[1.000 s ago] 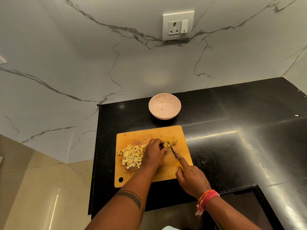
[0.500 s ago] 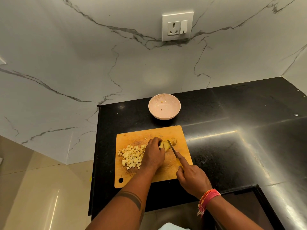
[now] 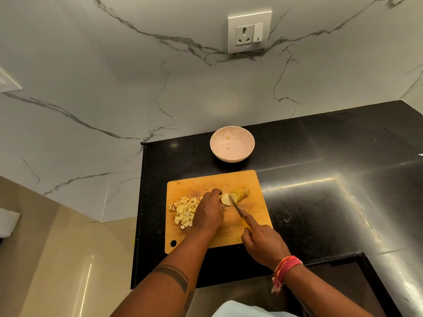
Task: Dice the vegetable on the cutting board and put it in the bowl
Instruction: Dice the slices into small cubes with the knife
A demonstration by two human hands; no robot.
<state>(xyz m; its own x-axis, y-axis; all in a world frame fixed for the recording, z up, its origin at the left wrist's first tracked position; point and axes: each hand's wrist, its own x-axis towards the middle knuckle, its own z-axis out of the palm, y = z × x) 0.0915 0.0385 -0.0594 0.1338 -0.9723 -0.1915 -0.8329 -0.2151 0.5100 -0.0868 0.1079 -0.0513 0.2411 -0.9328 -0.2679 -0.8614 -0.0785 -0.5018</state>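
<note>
Left hand curling round and holding down a potato piece on the cutting board. Right hand gripping a knife, blade touching the piece. Diced cubes lying left; bowl sitting behind on the worktop.

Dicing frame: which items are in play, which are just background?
In play: left hand, right hand, knife, potato piece, slices, diced pile, cutting board, bowl.
Background: wall socket, countertop.
</note>
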